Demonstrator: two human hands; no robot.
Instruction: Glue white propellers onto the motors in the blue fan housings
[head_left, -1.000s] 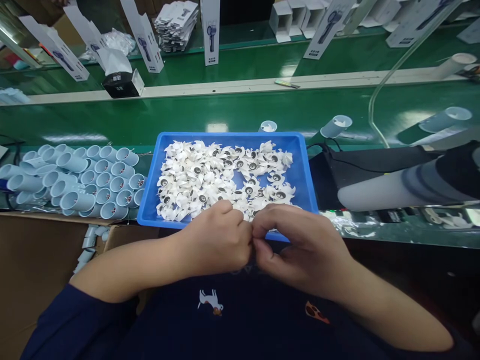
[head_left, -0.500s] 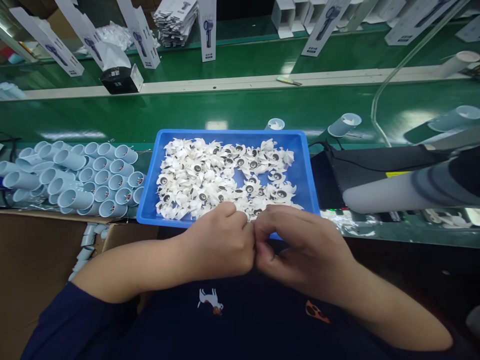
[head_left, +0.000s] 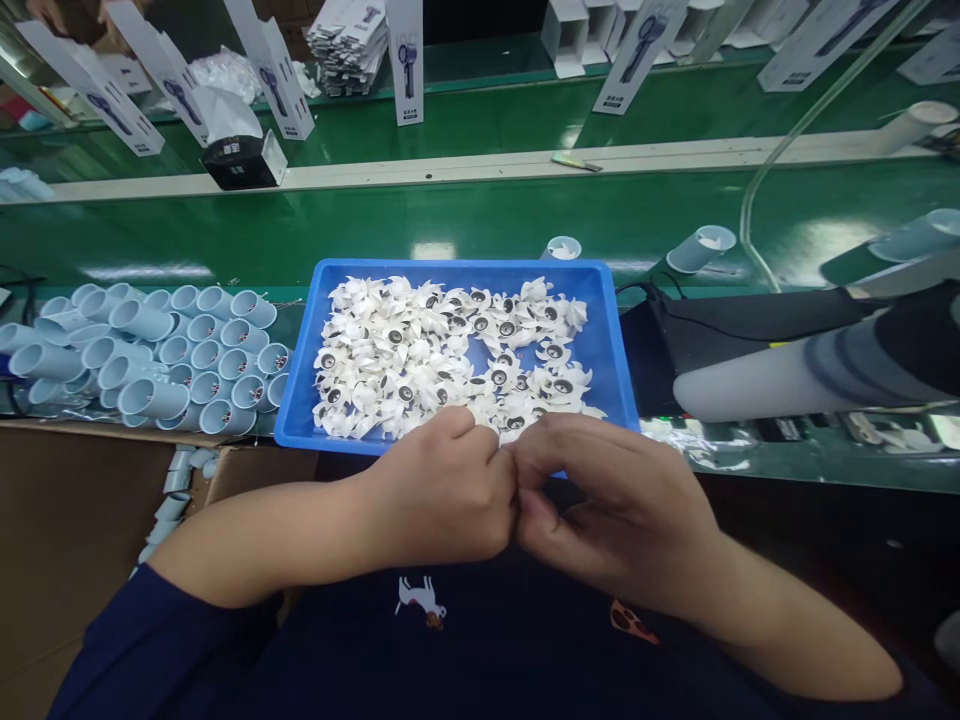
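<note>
Left hand [head_left: 442, 490] and right hand [head_left: 615, 500] meet in a tight pinch, any grip hidden, just below a blue tray [head_left: 457, 266] keeping white fan rotors [head_left: 420, 350] within reach.

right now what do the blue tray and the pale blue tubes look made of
The blue tray looks like moulded plastic: glossy, evenly coloured, with a rounded rim. The pale blue tubes look like matte plastic too, with smooth, thin walls at their open ends, though painted metal stays possible.
</note>
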